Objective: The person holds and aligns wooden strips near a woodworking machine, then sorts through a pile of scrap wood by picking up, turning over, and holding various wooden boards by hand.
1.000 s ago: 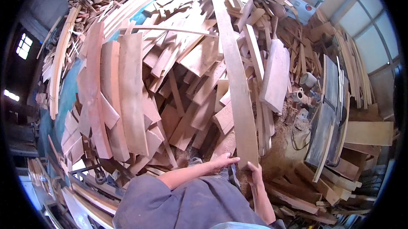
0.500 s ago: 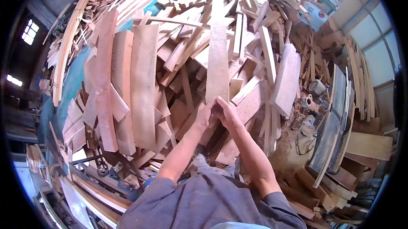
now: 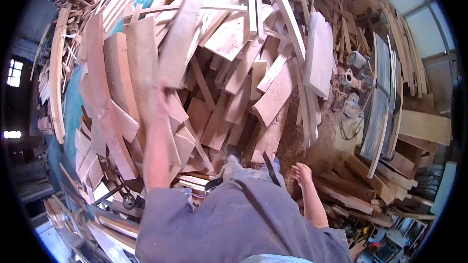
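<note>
A long pale board (image 3: 183,33) slants over the wood pile at upper left of centre, its near end by my left hand (image 3: 160,93). That hand is smeared by motion, so its fingers cannot be made out. Left of it stand a wide upright board (image 3: 139,53) and a reddish board (image 3: 100,87). My right hand (image 3: 301,172) is near my right hip, away from the boards, its fingers loosely curled with nothing seen in them. A dark narrow strip (image 3: 271,169) lies against my clothing between the hands.
A large heap of offcuts (image 3: 234,75) fills the middle. A thick plank (image 3: 319,53) rests on its right side. Farther right are metal parts (image 3: 348,78), a dark panel (image 3: 380,102) and stacked boards (image 3: 424,126). Long strips (image 3: 58,72) stand at the left.
The long board has swung from the centre to the left, with my left hand at its near end. My right hand has come off it and moved back to the right.
</note>
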Available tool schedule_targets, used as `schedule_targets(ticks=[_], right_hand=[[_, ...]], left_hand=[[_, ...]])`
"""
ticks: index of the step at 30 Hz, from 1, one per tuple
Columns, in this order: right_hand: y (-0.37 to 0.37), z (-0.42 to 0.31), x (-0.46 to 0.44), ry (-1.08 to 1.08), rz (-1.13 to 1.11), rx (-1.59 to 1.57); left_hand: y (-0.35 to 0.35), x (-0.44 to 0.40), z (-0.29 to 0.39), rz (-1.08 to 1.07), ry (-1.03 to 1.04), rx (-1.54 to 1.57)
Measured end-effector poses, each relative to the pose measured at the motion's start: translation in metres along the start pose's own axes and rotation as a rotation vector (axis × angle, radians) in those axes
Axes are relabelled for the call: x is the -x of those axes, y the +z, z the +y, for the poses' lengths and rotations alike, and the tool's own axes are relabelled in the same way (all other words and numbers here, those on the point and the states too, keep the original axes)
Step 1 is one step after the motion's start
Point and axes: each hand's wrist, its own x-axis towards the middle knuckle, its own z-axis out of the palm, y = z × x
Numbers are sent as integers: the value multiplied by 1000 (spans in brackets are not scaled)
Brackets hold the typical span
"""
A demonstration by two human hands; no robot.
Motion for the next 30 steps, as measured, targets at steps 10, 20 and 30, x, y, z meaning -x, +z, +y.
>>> schedule_targets(ticks=[10, 20, 30], right_hand=[[-98, 94, 27, 232, 196, -10], [58, -24, 23, -70, -185, 190], [332, -90, -86, -38, -501, 360]], left_hand=[[-25, -125, 170, 451, 864, -1227], [-116, -72, 35, 530, 371, -2068], [-253, -78, 74, 664, 372, -2326]])
